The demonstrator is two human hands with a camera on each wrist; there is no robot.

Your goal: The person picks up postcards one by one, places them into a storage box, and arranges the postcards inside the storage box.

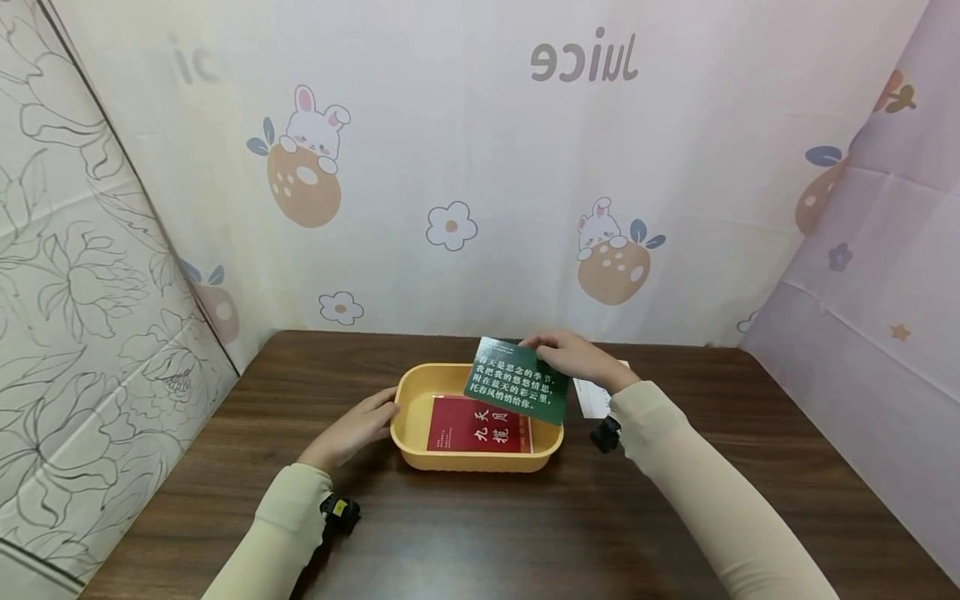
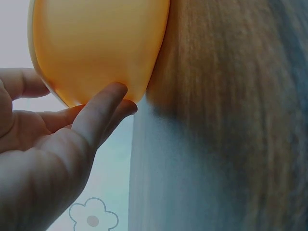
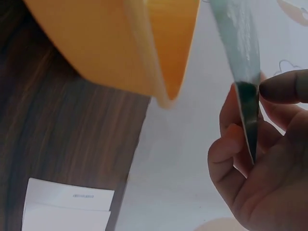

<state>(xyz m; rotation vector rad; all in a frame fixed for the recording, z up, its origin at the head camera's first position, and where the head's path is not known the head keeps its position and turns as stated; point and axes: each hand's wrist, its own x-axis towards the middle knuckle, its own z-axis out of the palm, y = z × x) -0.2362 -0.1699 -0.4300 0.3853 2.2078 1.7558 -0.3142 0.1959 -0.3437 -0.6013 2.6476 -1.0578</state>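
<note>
A green card [image 1: 517, 379] printed with white Chinese characters is pinched by my right hand [image 1: 577, 358] at its upper right corner. It is held tilted over the right part of a yellow plastic basin [image 1: 472, 463]. Inside the basin lies a red card [image 1: 457, 425] with white characters, partly covered by the green one in the head view. My left hand [image 1: 360, 425] rests against the basin's left end. In the left wrist view its fairly straight fingers [image 2: 98, 113] touch the outer wall. The right wrist view has the green card [image 3: 248, 110] edge-on between thumb and fingers.
White cards [image 1: 592, 398] lie on the dark wooden table [image 1: 465, 533] right of the basin, partly behind my right hand. A curtain [image 1: 450, 150] with rabbit and fruit prints hangs along the table's back edge. More patterned cloth borders both sides.
</note>
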